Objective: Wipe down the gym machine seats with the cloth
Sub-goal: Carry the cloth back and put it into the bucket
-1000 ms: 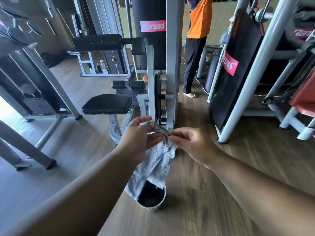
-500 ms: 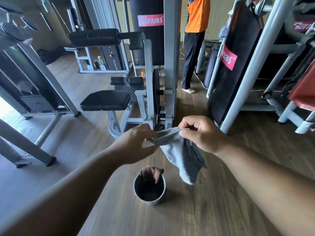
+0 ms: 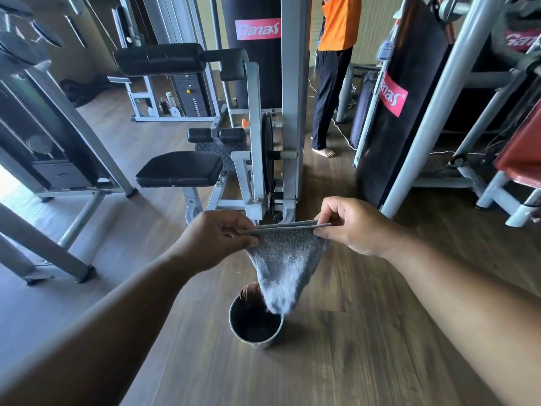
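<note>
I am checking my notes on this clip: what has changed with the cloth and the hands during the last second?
The right hand shifted its hold, and with the left hand it pulled the grey cloth from a bunched strip into a taut top edge. The cloth's lower end lifted out of the metal bucket. Both hands kept pinching the cloth; the black seat stays untouched.

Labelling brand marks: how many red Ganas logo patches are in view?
3. One on the black punching bag at top centre, one on the tilted black bag right of centre, one partly cut off at the top right edge. More may be hidden behind frames.
</note>
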A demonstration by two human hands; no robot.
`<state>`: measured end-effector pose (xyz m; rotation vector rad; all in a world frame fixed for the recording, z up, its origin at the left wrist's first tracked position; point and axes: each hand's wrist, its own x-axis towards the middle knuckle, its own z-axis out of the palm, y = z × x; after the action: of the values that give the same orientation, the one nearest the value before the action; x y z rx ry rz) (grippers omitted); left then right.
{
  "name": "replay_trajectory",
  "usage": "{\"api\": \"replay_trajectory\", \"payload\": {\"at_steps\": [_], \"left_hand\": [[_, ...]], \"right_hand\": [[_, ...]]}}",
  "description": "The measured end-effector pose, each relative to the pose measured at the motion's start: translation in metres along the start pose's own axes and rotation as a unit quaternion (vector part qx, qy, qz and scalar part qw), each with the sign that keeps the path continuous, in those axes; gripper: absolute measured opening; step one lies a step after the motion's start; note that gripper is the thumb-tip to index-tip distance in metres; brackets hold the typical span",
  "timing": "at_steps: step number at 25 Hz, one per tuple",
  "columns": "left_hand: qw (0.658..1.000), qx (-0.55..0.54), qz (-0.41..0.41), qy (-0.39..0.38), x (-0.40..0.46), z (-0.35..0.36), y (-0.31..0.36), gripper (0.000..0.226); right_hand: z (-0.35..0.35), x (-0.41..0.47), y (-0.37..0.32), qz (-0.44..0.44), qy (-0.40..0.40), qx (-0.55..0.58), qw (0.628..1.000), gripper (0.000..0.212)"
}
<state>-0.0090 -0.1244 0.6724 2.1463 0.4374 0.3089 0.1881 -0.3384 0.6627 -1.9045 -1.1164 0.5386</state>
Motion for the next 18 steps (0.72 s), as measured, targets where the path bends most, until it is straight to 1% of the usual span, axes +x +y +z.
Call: {"api": "replay_trajectory", "payload": {"at_steps": [2, 4, 5, 7, 10, 13, 18], "left_hand": [[1.0, 0.005, 0.0, 0.013, 0.003, -0.006, -0.001, 0.033], [0.999, 0.041, -0.02, 0.018, 0.006, -0.011, -0.002, 0.036], [0.997, 0.06, -0.04, 0.007, 0.008, -0.012, -0.001, 0.03], [0.991, 0.111, -0.071, -0.031, 0.012, -0.012, -0.002, 0.016], [0.983, 0.153, -0.073, -0.067, 0.014, -0.014, -0.011, 0.02], [0.982, 0.158, -0.08, -0.07, 0.011, -0.015, -0.029, 0.018], [0.977, 0.152, -0.126, -0.076, -0.002, 0.006, -0.097, 0.014]], "right_hand": [[0.0, 0.003, 0.0, 0.008, -0.008, 0.005, 1.0, 0.027], [0.001, 0.007, -0.001, 0.015, -0.012, -0.026, 0.999, 0.031], [0.001, 0.008, -0.003, 0.017, -0.014, -0.051, 0.998, 0.03], [0.006, 0.01, -0.007, 0.019, -0.026, -0.095, 0.995, 0.019], [0.016, 0.014, -0.01, 0.03, -0.042, -0.132, 0.99, 0.01], [0.032, 0.019, 0.0, 0.04, -0.041, -0.114, 0.992, 0.011], [0.089, 0.02, 0.041, 0.1, -0.078, -0.093, 0.988, 0.01]]}}
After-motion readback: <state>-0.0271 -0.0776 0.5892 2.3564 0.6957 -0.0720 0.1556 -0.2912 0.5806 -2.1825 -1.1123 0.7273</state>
